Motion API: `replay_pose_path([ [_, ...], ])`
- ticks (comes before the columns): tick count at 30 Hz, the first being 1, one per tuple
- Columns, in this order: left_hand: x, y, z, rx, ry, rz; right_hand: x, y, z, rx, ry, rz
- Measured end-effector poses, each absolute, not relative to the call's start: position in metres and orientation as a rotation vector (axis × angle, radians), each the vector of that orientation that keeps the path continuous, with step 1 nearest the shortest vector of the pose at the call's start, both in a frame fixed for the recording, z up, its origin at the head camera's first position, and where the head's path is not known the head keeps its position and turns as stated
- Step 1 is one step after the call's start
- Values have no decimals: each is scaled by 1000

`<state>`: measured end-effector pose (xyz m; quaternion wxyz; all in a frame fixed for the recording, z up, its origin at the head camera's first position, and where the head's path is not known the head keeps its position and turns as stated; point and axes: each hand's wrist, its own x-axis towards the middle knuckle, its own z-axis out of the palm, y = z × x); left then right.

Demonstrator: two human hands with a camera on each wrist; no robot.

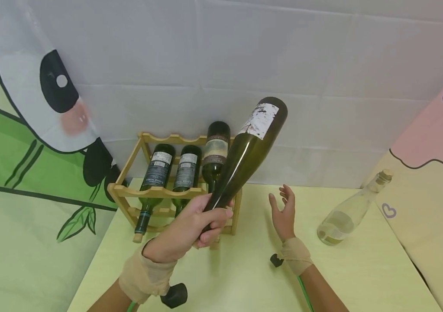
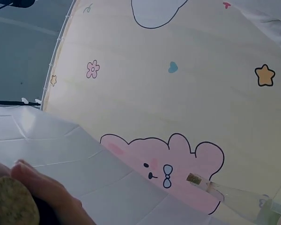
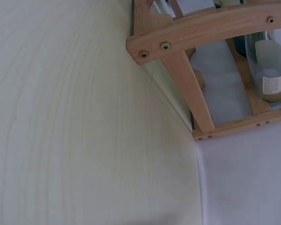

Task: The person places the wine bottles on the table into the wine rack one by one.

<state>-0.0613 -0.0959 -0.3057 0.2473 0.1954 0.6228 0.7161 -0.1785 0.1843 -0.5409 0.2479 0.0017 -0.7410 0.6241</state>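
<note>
My left hand (image 1: pixel 190 227) grips a dark green wine bottle (image 1: pixel 244 151) by its neck. Its base points up and to the right, and its white label is torn. In the left wrist view a cork (image 2: pixel 11 201) shows beside the fingers of that hand. The held bottle overlaps the right side of a wooden wine rack (image 1: pixel 127 190). Three dark wine bottles lie along the rack's top: a left one (image 1: pixel 156 169), a middle one (image 1: pixel 186 169) and a right one (image 1: pixel 216 149). To the right of the rack, my right hand (image 1: pixel 285 212) hovers over the table with loosely bent fingers, holding nothing.
A clear corked bottle (image 1: pixel 350 212) stands on the pale table (image 1: pixel 252 277) at the right. Another clear bottle (image 3: pixel 271 70) lies on the rack's lower level. A white cloth (image 1: pixel 283 56) hangs behind, with printed cloths at both sides.
</note>
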Motion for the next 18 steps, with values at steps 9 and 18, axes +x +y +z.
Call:
replay_pose_path([
  [9,-61,-119,-295,514,1750,2003,-185,186,-543,16,-2004,1717],
  [18,-58,-144,-296,506,1846,2067,-193,179,-525,24,-1997,1753],
])
